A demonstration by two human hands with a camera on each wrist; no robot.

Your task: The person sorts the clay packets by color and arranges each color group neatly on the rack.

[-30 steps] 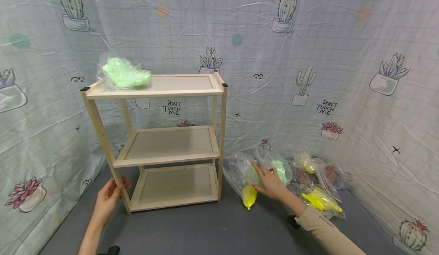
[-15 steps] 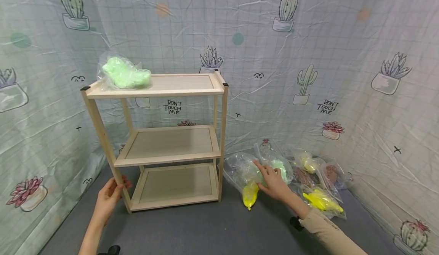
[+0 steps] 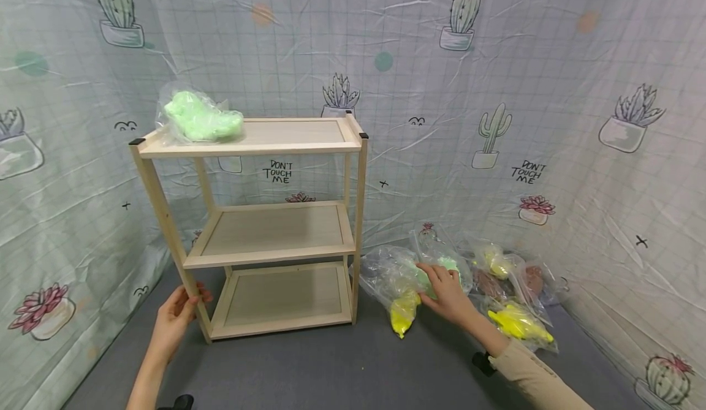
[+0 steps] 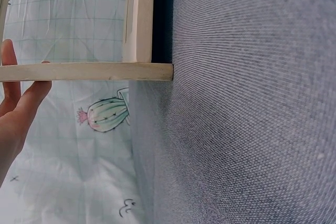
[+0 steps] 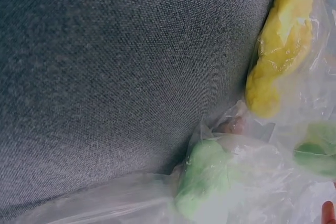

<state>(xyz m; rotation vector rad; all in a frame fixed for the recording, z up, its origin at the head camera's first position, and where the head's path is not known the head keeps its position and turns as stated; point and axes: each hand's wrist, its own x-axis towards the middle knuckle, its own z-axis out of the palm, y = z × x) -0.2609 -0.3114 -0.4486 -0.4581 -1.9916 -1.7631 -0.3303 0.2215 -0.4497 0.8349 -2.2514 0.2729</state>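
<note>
On the left stands a light wooden three-tier shelf [image 3: 270, 252]. My left hand [image 3: 175, 318] holds its front left leg low down, thumb and fingers on either side of the wood in the left wrist view. To the right of the shelf, my right hand [image 3: 449, 293] lies over clear plastic bags with its fingers extended and its thumb near a yellow item [image 3: 402, 318]. Pale green stuff in a clear bag [image 3: 448, 267] shows just behind that hand. Only a fingertip [image 5: 328, 213] enters the right wrist view, beside bagged green stuff [image 5: 205, 177].
A bagged pale green item [image 3: 201, 119] sits on the shelf's top tier, at the left. Farther right are more clear bags with a yellow item [image 3: 521, 322] and brown stuff [image 3: 533, 278]. Grey cloth [image 3: 309, 373] covers the surface; a cactus-print curtain [image 3: 408, 91] surrounds it.
My right hand has shifted slightly right over the bags, its fingers drawing closer together. Clear plastic now covers more of the yellow item. My left hand stays on the shelf leg.
</note>
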